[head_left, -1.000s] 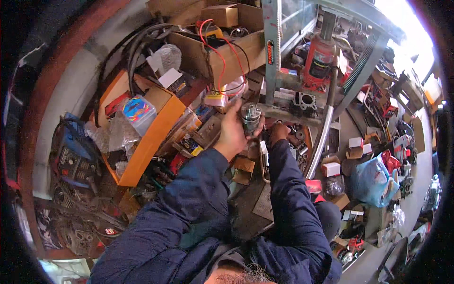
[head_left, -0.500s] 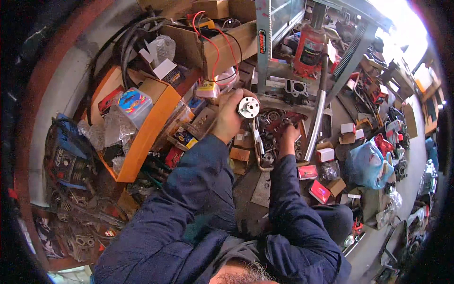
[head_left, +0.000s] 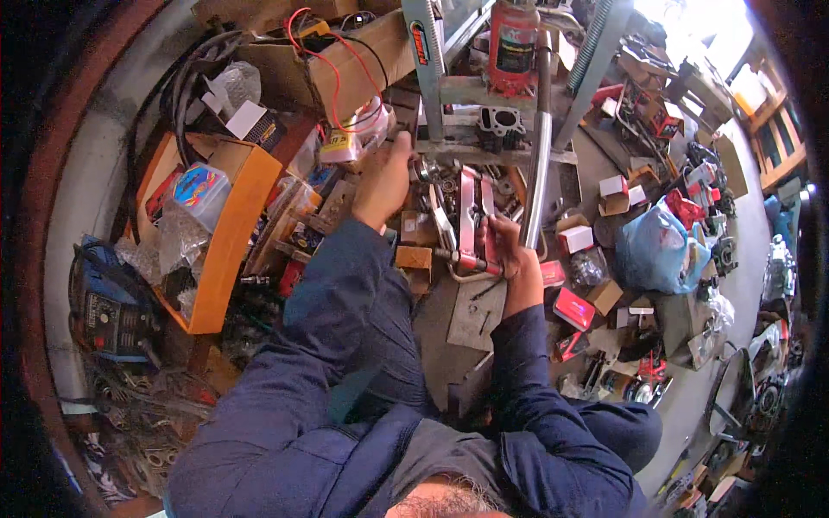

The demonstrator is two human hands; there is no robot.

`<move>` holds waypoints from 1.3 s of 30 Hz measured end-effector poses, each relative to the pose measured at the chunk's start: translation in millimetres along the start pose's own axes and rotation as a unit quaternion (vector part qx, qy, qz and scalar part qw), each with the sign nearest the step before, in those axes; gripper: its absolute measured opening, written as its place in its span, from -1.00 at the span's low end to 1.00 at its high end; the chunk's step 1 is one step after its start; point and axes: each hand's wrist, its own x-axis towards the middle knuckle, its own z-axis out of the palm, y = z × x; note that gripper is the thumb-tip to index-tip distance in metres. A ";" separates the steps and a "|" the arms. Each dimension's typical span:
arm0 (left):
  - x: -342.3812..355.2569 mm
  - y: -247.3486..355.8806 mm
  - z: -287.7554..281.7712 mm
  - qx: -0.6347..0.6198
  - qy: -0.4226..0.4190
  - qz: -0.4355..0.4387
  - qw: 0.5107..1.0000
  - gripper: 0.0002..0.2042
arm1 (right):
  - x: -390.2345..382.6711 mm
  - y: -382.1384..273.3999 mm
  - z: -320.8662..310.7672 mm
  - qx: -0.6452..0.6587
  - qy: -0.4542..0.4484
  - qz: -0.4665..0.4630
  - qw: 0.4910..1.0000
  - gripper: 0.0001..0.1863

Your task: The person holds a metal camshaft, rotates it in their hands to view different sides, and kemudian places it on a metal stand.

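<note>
My left hand (head_left: 386, 183) is closed around the round silvery metal part (head_left: 423, 169), now turned so that its flat face hardly shows. To the right, my right hand (head_left: 511, 250) grips a red metal frame-like tool (head_left: 469, 216) with long side bars and a rod across its near end. The red tool is raised above an open metal tray (head_left: 442, 226) of loose metal parts. Its exact kind is unclear, and my fingers hide part of it. A flat grey metal plate (head_left: 471, 312) with thin dark pieces on it lies just nearer to me.
A press frame (head_left: 484, 91) stands ahead with a red bottle jack (head_left: 513, 50), a cylinder block (head_left: 501, 122) and a long steel handle (head_left: 539, 164). An orange drawer (head_left: 226, 250) lies left. Small red boxes (head_left: 574, 309) and a blue plastic bag (head_left: 661, 246) lie right.
My right hand has lifted the red tool up from the tray toward me. The left hand has moved left and tilted the round part. The whole view has shifted a little.
</note>
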 end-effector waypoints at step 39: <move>-11.6 -43.5 33.2 -0.548 -0.070 -0.084 0.830 -0.64 | -96.5 -31.2 212.6 -0.684 0.106 -0.307 0.653 0.18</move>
